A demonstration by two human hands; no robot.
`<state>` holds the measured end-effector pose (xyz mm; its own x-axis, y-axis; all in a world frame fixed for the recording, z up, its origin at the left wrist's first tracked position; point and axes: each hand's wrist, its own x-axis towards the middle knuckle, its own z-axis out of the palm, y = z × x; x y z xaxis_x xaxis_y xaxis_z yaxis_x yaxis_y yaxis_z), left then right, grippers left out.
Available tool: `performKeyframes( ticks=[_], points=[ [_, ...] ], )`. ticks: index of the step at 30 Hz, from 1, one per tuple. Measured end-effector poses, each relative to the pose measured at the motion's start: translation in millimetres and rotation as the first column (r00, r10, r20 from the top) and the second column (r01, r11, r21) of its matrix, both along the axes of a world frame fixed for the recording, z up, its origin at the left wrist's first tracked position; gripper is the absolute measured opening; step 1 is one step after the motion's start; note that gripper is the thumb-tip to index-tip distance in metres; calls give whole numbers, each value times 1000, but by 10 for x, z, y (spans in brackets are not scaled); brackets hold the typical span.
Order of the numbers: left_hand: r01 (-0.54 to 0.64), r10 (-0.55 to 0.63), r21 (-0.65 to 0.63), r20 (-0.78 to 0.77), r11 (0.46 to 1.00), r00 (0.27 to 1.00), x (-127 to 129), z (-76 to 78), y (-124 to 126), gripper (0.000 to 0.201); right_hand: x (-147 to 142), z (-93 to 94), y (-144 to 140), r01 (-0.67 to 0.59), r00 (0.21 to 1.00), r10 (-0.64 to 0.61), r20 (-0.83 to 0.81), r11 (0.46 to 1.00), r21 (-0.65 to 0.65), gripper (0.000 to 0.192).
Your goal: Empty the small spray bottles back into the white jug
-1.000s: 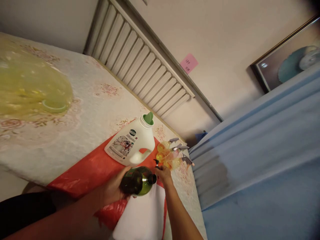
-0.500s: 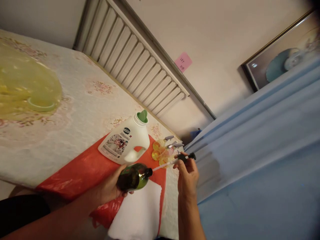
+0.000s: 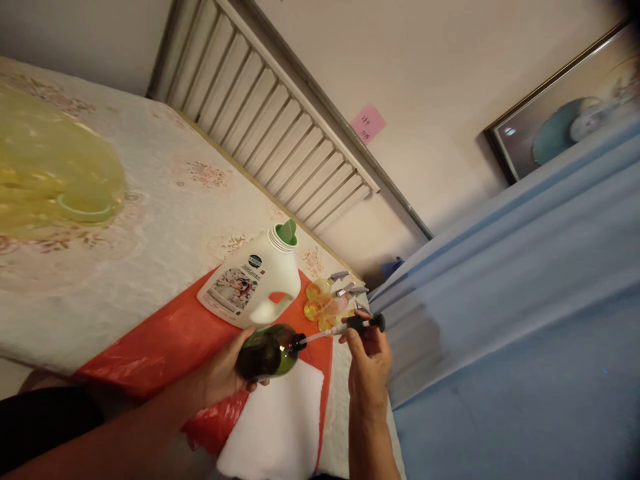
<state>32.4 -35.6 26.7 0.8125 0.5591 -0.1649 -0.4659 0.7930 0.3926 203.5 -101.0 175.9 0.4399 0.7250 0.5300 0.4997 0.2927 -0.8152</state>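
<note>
The dark green bottle (image 3: 267,351) lies over on its side, more or less, in my left hand (image 3: 235,370), fingers wrapped round its body near the base; that grip, I think, steadies it and leaves the neck free. Its mouth points towards my right hand (image 3: 370,360), where my fingertips pinch the black collar of the pump (image 3: 356,325) — a grip that seems meant to keep the long, thin tube (image 3: 315,336) straight. The tube's tip meets the bottle mouth, though I cannot tell how far in it reaches. Below the bottle lies a white cloth (image 3: 280,427), on a red plastic sheet (image 3: 165,333) probably spread to catch drips. Just beyond my left hand the white jug (image 3: 255,280) stands on that sheet, its cap off and its green spout (image 3: 287,231) showing, handle turned my way as if for easy reach. Past the pump, small bottles (image 3: 325,303) with amber and pink contents cluster near the sheet's edge — apparently grouped out of the way. Farther left, a puffy yellow bag (image 3: 55,167) sits well apart on the flowered cover (image 3: 175,220).
</note>
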Motion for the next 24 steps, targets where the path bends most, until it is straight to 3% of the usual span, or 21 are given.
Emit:
performKeyframes(
  ticks=[6, 12, 18, 24],
  points=[
    [-28, 28, 11, 11, 1000, 1000, 9, -17, -1, 56, -128, -264, -15, -120, 992, 108, -67, 971, -207, 34],
    [-6, 4, 53, 36, 999, 999, 17, -104, 27, 59, -234, -355, -38, -178, 984, 167, -62, 926, -333, 33],
    [5, -4, 23, -30, 1000, 1000, -25, -76, -85, 57, -310, -374, -155, -193, 981, 188, -48, 906, -378, 29],
    [-40, 38, -11, -137, 999, 990, 1, 70, -421, 55, -273, -267, -414, -219, 976, 208, -69, 914, -343, 27]
  ],
)
